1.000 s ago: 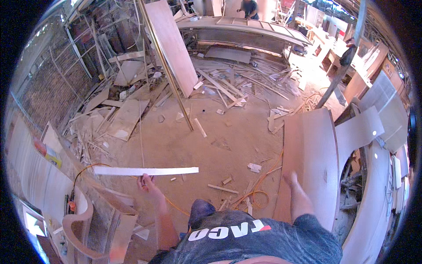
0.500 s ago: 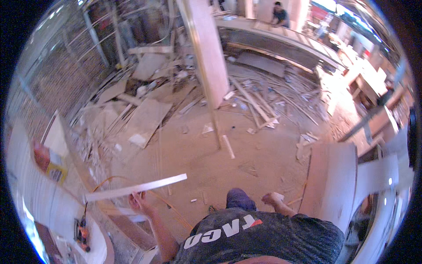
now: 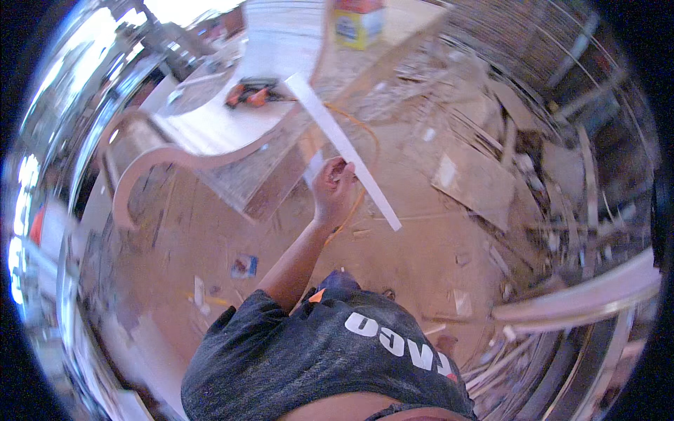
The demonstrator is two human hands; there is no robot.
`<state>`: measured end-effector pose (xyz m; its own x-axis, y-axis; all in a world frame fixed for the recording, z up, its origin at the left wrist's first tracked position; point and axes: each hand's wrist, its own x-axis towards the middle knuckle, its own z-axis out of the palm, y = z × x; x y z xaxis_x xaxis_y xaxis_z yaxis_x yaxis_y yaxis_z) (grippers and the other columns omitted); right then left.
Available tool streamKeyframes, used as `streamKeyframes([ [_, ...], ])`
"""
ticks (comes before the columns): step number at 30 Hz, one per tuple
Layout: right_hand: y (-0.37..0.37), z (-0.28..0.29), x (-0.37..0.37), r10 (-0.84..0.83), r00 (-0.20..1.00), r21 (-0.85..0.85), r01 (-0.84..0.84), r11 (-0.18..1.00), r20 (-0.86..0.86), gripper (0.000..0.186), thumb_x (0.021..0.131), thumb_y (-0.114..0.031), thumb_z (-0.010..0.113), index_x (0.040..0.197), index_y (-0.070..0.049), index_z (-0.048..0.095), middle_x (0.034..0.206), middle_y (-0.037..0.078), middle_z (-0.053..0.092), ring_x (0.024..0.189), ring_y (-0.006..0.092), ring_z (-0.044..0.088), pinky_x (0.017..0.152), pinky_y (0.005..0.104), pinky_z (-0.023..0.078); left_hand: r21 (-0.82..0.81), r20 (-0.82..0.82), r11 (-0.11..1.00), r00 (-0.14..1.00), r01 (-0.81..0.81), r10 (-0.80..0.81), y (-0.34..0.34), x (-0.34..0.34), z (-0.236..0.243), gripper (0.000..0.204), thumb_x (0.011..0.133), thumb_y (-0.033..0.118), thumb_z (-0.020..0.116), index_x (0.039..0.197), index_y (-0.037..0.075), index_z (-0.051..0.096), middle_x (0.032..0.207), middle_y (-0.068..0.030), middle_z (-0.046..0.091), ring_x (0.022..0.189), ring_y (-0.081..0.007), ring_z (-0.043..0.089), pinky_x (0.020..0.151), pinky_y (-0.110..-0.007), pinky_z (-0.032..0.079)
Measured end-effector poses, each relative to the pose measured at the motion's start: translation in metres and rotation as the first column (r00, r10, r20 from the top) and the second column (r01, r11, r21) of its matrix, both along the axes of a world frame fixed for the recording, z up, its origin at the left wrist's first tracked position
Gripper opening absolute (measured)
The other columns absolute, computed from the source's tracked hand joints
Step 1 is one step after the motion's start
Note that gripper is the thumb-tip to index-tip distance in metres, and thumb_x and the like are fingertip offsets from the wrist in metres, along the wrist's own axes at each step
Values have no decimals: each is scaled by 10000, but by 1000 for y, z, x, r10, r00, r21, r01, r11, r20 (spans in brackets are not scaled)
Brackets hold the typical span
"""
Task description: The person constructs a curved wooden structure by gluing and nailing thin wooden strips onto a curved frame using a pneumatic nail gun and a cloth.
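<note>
My left hand is closed around a long, narrow white strip, gripping it a little below its middle. The strip slants from upper left to lower right, held above the floor. Just beyond the hand stands a curved wooden piece with a pale, smooth inner surface. An orange and black power tool rests on that surface, and an orange cord loops behind the strip. Low by the right edge of my shirt, a dark blurred patch seems to be my right hand; its fingers cannot be made out.
A yellow and red container stands on a board at the top. Flat board offcuts and scrap strips litter the floor on the right. A long pale panel juts in from the right. A small blue packet lies on the floor.
My view has swung left, bringing the curved piece and power tool to the upper middle. My left hand still holds the strip, now farther forward. My right hand has dropped mostly out of sight.
</note>
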<state>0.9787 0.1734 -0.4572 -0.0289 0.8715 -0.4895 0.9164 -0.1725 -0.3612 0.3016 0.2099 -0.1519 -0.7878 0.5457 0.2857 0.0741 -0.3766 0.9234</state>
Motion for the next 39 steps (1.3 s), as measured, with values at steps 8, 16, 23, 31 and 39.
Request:
streamKeyframes([
  [8, 362, 127, -143, 238, 929, 454, -88, 887, -285, 211, 935, -158, 610, 1007, 6, 722, 721, 54, 641, 620, 171, 589, 643, 342, 520, -39, -99, 937, 934, -348, 343, -26, -48, 42, 158, 1028, 115, 630, 1105, -22, 635, 913, -41, 663, 808, -89, 636, 727, -264, 564],
  [16, 454, 19, -325, 476, 787, 455, -284, 844, -392, 235, 962, -201, 704, 1091, -5, 728, 785, 22, 650, 688, 120, 583, 635, 308, 493, -25, -446, 688, 624, -726, 642, -2, -205, 119, 241, 1054, 190, 549, 1092, -44, 592, 805, -110, 577, 738, -171, 562, 679, -365, 460],
  [23, 339, 42, -536, 588, 694, 238, -541, 807, -416, 236, 946, -165, 715, 1112, 1, 740, 831, 51, 712, 747, 132, 652, 702, 298, 530, -111, -628, 305, 304, -946, 716, -66, -384, 178, 288, 1030, 184, 520, 1156, -54, 624, 987, -240, 694, 922, -388, 679, 836, -474, 511],
  [31, 362, 164, -747, 671, 566, 136, -707, 694, -480, 259, 961, -165, 707, 1141, 20, 725, 984, 89, 728, 884, 145, 665, 810, 295, 536, -465, -769, -10, 398, -885, 499, -119, -494, 171, 348, 984, 207, 481, 1203, -4, 650, 1082, -288, 717, 1096, -470, 673, 956, -531, 522],
  [39, 388, 201, -954, 709, 256, 244, -817, 522, -657, 235, 1000, -156, 674, 1151, 17, 723, 984, 72, 739, 901, 132, 664, 820, 298, 536, -554, -828, -328, 467, -765, 310, -175, -545, 136, 408, 1000, 318, 549, 1223, 4, 683, 1115, -287, 715, 1091, -455, 679, 982, -529, 511],
])
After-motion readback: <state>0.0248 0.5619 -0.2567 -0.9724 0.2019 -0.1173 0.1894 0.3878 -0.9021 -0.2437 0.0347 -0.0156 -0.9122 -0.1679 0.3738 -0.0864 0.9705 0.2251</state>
